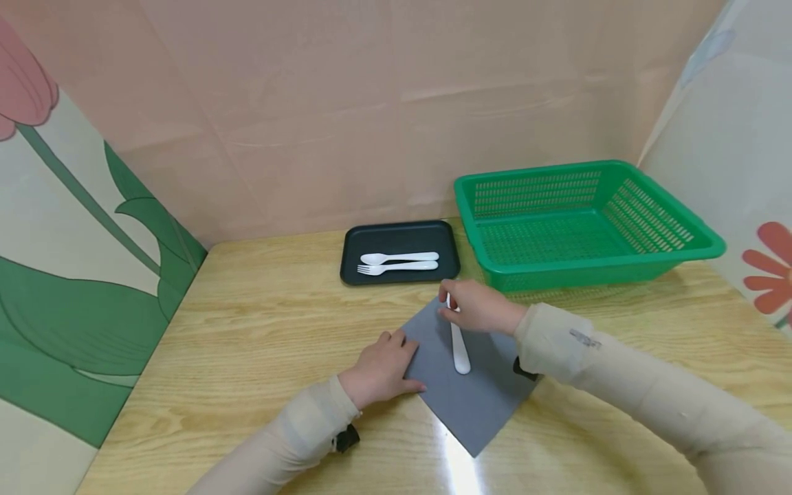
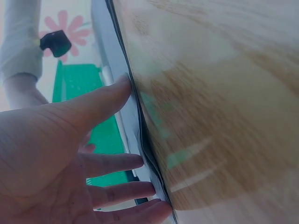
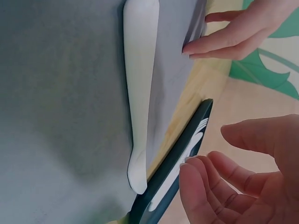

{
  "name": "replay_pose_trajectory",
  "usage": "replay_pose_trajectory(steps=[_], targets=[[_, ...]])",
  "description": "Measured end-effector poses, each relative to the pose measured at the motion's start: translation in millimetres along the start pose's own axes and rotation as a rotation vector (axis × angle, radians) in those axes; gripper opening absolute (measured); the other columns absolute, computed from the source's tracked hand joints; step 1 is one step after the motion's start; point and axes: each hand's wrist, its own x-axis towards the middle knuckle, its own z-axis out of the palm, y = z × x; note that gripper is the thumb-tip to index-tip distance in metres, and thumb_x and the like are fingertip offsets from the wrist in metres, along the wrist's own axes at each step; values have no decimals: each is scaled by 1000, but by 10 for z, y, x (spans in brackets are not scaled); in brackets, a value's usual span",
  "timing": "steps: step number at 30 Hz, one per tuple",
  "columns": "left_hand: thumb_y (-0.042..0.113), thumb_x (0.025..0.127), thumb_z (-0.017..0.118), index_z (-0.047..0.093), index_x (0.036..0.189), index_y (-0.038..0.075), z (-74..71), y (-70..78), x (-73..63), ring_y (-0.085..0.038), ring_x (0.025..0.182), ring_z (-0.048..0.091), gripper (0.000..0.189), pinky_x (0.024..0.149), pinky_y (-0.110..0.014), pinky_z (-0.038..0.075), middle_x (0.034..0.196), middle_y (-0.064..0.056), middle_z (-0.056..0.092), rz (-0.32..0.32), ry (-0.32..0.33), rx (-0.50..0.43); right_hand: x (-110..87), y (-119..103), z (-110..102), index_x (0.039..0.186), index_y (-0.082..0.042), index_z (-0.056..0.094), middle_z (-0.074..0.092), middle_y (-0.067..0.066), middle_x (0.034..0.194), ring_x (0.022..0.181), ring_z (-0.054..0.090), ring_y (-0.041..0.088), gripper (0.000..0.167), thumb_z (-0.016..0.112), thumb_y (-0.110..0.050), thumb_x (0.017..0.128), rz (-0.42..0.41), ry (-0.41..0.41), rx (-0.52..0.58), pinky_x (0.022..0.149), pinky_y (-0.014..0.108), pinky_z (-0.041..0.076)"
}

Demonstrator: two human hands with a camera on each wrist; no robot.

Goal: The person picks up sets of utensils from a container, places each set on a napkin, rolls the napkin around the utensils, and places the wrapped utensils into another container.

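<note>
A grey layered cloth point(image 1: 476, 412) lies cornerwise on the table. On it rests a white utensil point(image 1: 460, 350), its broad rounded handle toward me; from its narrow far end point(image 3: 138, 170) I cannot tell its kind. My right hand point(image 1: 479, 308) hovers over that far end. In the right wrist view the thumb and the loosely bent fingers point(image 3: 194, 186) stand apart, clear of the utensil. With fingers spread, my left hand point(image 1: 380, 371) touches the cloth's left edge; its thumb and fingertips rest along the layered border point(image 2: 140, 119) in the left wrist view.
Beyond the cloth sits a black tray point(image 1: 396, 234) holding a white spoon point(image 1: 405, 258) and a white fork point(image 1: 405, 267). A green plastic basket point(image 1: 594, 261) stands at the back right. Behind the wooden table point(image 1: 260, 323) hangs a pink sheet point(image 1: 297, 137).
</note>
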Motion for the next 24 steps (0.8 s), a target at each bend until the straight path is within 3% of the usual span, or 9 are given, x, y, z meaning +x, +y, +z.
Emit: replay_pose_trajectory(steps=[8, 11, 12, 24], targets=[[52, 81, 65, 54, 126, 4, 40, -21, 7, -22, 95, 51, 67, 72, -31, 50, 115, -12, 55, 23, 32, 1, 93, -25, -23, 98, -5, 57, 62, 7, 80, 62, 53, 14, 16, 61, -18, 89, 35, -3, 25, 54, 24, 43], [52, 81, 66, 54, 126, 4, 43, -22, 15, -22, 96, 51, 67, 72, -31, 50, 116, -12, 55, 17, 27, 5, 118, -14, -26, 98, -4, 57, 62, 7, 80, 62, 53, 14, 16, 60, -17, 89, 27, 12, 17, 54, 24, 43], [49, 80, 67, 54, 127, 4, -15, 6, -8, -22, 97, 52, 66, 73, -31, 50, 118, -12, 55, 4, 7, -1, 125, -10, -26, 98, -4, 57, 62, 7, 80, 62, 53, 15, 16, 60, -17, 89, 26, 17, 13, 54, 24, 43], [51, 80, 66, 53, 129, 6, -2, 6, 0, -23, 101, 52, 68, 77, -33, 51, 121, -12, 55, -4, -4, 7, 216, 10, -26, 99, -2, 58, 62, 9, 83, 65, 53, 15, 15, 59, -13, 89, 22, 63, 0, 54, 25, 44]])
